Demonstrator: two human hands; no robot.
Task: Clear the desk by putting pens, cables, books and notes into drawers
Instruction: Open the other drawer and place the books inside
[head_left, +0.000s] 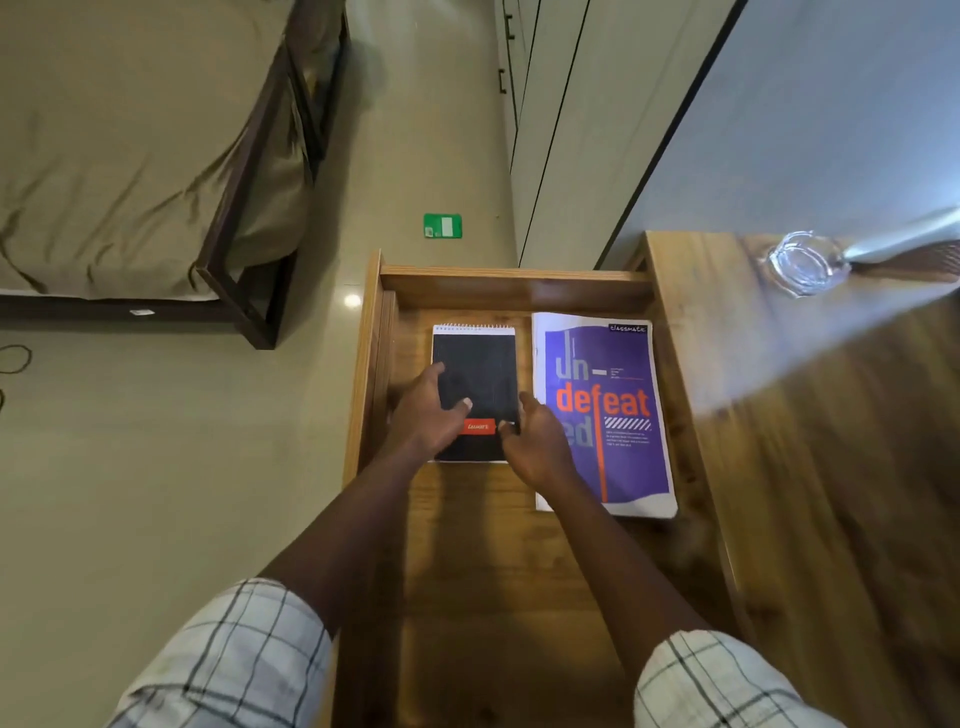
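An open wooden drawer (514, 286) holds two items lying flat. A black spiral notepad (480, 358) with a red label lies on the left. A purple notebook (618, 431) with orange lettering lies on the right. My left hand (428, 415) grips the notepad's left edge, thumb lying across the cover. My right hand (535, 441) holds the notepad's lower right edge, fingers curled at it, and partly covers the purple notebook's left side.
The wooden desk top (831, 441) runs along the right, with a glass ashtray (805, 262) at its far end. A bed (130, 156) stands at the left. A green card (442, 225) lies on the floor beyond the drawer. Cupboard doors (561, 130) stand behind.
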